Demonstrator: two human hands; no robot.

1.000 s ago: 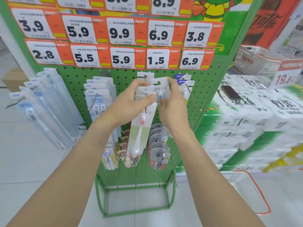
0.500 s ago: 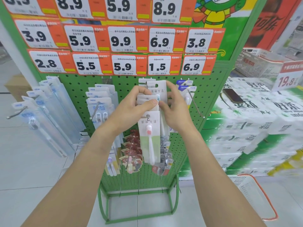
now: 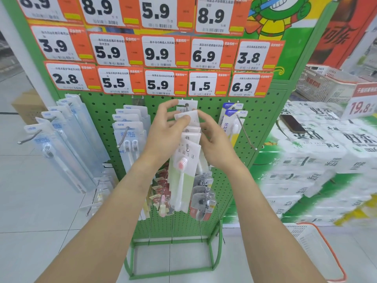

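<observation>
**A:** Both hands are working high up on the green metal pegboard rack [image 3: 263,111], just beneath the orange and white paper price tags [image 3: 161,83].

**B:** The left hand [image 3: 163,129] is pinching the top of a white card toothbrush pack [image 3: 188,116], with the thumb pressing on the front and the fingers curling round behind.

**A:** And the right hand [image 3: 216,144] is curling its fingers onto that same pack's right edge, so the two are sharing one grip.

**B:** The pack is sitting in the middle of the rack, tilting a little. It is at the upper end of a row of white and green hanging toothbrush packs [image 3: 183,176] strung along a silver wire hook [image 3: 187,148].

**A:** Is it actually threading onto that hook?

**B:** I cannot tell, because the fingers are covering the spot. The front pack in the row is showing a pink-bristled brush.

**A:** Just right of the right hand, blue-topped toothbrush packs [image 3: 232,117] are hanging on their own hook. To the left, twin-brush packs marked NEW [image 3: 128,137] are hanging, and long clear plastic packs [image 3: 67,144] are fanning out beyond them.

**B:** Off to the right, white wrapped tissue bundles [image 3: 318,160] are stacking up with a black phone [image 3: 292,123] lying on top. A white plastic basket with an orange rim [image 3: 334,260] is standing on the floor.
</observation>
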